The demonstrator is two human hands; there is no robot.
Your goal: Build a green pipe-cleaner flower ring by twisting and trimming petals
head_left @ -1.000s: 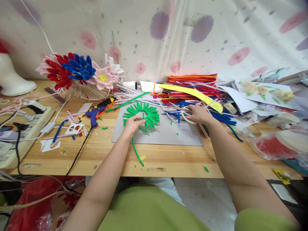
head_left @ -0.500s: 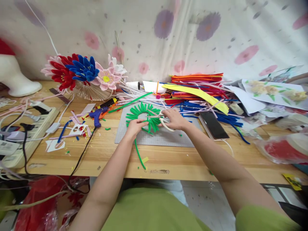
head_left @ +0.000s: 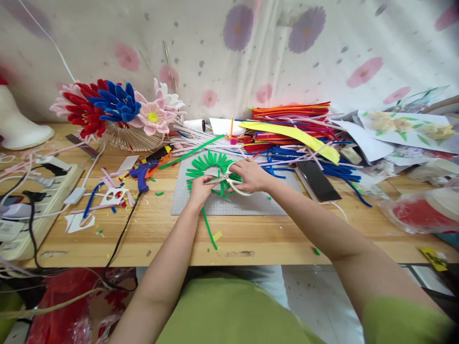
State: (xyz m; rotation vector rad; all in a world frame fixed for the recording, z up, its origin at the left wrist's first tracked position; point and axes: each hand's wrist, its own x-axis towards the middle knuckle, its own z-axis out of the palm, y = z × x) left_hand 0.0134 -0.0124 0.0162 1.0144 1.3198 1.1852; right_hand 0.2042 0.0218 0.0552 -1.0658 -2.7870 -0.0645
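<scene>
My right hand (head_left: 253,175) grips white-handled scissors (head_left: 235,185), with the blades pointing left toward the fingertips of my left hand (head_left: 201,192). Those left fingers are pinched on a long green pipe cleaner (head_left: 208,228), whose tail hangs down over the front of the mat onto the wood. Short green pipe cleaner pieces (head_left: 201,165) lie fanned in a ring on the grey cutting mat (head_left: 182,205), just behind and beneath both hands. Whether the blades touch the pipe cleaner is too small to tell.
Left of the mat are a blue glue gun (head_left: 141,175), scraps and a power strip (head_left: 60,196). Fuzzy flowers (head_left: 120,102) stand behind. Bundled pipe cleaners (head_left: 292,111) fill the back right, near a phone (head_left: 318,180). Another green stem (head_left: 193,151) lies at the mat's back edge.
The scissors have moved left, their blades now at my left fingertips instead of over the ring's right side. My right hand has shifted slightly left with them; the view has shifted a little.
</scene>
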